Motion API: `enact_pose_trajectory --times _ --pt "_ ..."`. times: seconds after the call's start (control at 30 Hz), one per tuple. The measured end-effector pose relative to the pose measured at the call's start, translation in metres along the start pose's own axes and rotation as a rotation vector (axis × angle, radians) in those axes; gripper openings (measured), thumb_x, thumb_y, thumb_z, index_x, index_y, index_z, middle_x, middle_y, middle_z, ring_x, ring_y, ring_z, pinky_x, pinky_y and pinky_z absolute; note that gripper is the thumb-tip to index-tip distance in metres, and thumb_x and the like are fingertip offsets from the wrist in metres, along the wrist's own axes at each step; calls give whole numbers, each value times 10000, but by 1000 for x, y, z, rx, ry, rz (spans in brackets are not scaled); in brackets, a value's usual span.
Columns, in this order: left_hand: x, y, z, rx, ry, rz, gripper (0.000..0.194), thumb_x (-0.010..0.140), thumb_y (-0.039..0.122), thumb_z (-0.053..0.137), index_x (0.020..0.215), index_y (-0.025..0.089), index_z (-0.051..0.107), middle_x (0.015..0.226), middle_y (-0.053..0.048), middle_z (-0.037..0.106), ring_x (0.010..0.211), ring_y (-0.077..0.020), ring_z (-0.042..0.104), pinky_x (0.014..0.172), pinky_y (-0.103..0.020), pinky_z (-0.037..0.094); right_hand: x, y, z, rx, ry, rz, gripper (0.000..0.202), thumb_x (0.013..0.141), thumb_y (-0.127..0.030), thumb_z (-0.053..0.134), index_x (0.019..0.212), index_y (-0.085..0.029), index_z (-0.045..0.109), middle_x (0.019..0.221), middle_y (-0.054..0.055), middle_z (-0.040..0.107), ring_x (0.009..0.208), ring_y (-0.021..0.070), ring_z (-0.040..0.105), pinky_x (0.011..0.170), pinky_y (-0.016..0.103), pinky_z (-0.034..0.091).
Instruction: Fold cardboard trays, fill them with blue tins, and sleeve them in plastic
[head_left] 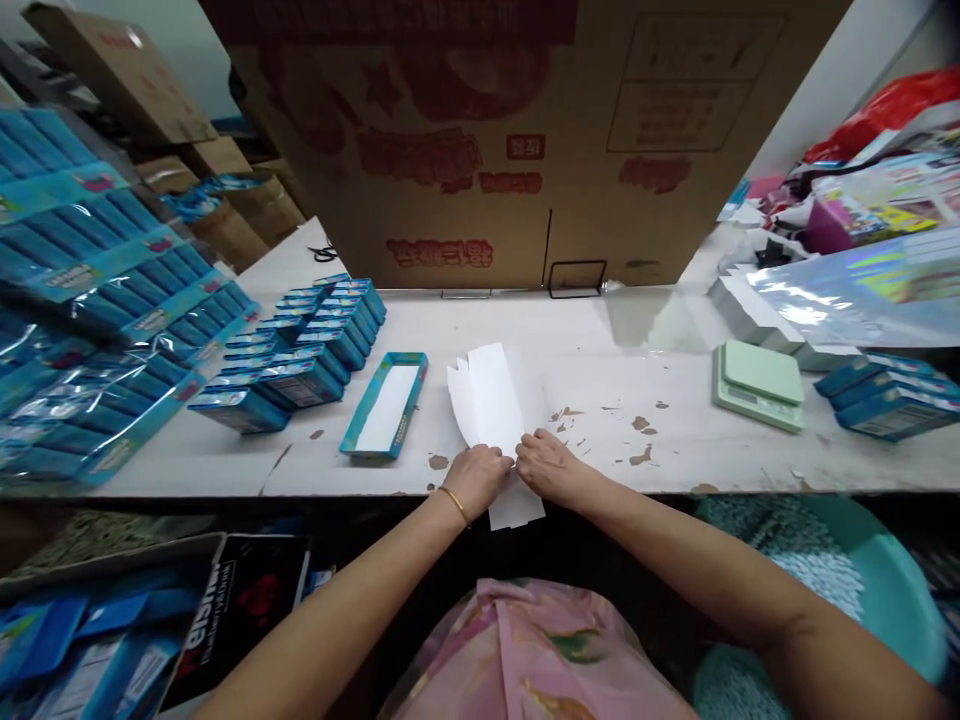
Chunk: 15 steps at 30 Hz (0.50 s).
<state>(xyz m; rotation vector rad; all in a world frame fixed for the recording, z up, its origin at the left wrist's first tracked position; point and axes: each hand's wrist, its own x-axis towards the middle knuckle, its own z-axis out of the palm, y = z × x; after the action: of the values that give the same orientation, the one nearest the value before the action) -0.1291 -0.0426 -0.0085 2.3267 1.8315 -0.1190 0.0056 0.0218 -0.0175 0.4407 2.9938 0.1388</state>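
Note:
A white card sheet (pixel 489 392) with notched edges lies at the table's front edge, its near end jutting out over the edge. Both hands pinch it near the middle. My left hand (pixel 480 480) is closed on its left side, a gold bangle on the wrist. Close beside it, my right hand (pixel 549 466) is closed on the card's right side, the fingertips of both hands nearly meeting. To the left of the card stands a shallow blue open tray (pixel 416 400) with a white lining on its bottom.
Several small blue boxes (pixel 304 380) stand in rows on the left, beside a tall stack of plastic-wrapped blue packs (pixel 97 290). A large cardboard carton (pixel 480 215) blocks the back. A pale green scale (pixel 759 385) and more blue boxes (pixel 892 400) are right. A teal basin (pixel 892 570) sits below.

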Motion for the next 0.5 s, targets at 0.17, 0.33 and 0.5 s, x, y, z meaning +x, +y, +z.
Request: enact_pose_trajectory --times 0.17,0.33,0.5 --pt "4 2 1 -12 36 -42 288 827 212 349 802 199 636 784 -55 620 771 -192 566 619 -284 400 -21 -4 -5 12 76 -50 194 814 -234 470 859 -107 609 858 95 595 932 217 487 912 398 308" --pt "7 -2 -1 -20 6 3 271 814 248 376 837 195 641 812 -62 636 763 -186 586 609 -267 401 -55 -17 10 54 293 -9 721 640 -382 659 1254 -138 370 1370 128 284 1274 329 142 1024 529 137" --pt "13 -7 -8 -33 -64 69 313 817 285 357 800 205 659 812 -68 649 769 -191 590 613 -269 397 -44 -8 23 155 480 -2 405 757 -143 492 1161 -132 468 1304 120 390 1289 305 122 994 474 294"
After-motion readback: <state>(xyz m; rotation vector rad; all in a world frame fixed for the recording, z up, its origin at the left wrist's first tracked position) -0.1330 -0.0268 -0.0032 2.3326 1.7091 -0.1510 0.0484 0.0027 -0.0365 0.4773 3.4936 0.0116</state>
